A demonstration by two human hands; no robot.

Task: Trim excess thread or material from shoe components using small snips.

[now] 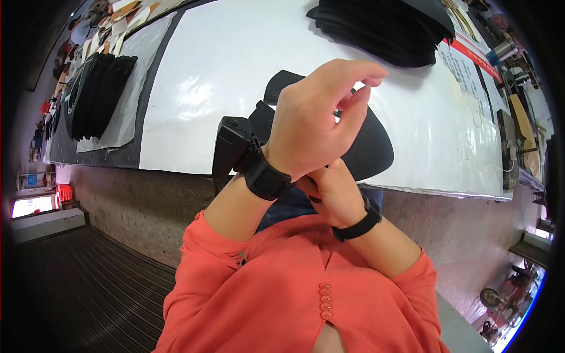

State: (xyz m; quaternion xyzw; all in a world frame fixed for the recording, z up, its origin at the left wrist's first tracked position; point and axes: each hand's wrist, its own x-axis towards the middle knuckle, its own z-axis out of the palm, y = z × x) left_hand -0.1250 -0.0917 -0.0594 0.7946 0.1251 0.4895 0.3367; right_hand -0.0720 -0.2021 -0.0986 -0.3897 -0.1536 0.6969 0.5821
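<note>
Crossed hands, left hand over right hand, black piece seemingly behind.

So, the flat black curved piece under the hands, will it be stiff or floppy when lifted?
The flat black curved piece looks thin and sheet-like, so probably light and somewhat bendy. It lies flat on the white glossy sheet, so it may slide easily when pushed.

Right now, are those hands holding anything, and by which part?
It cannot be told for sure. The left hand is raised with bent, empty-looking fingers; the right hand is tucked beneath it, against the black curved piece.
</note>
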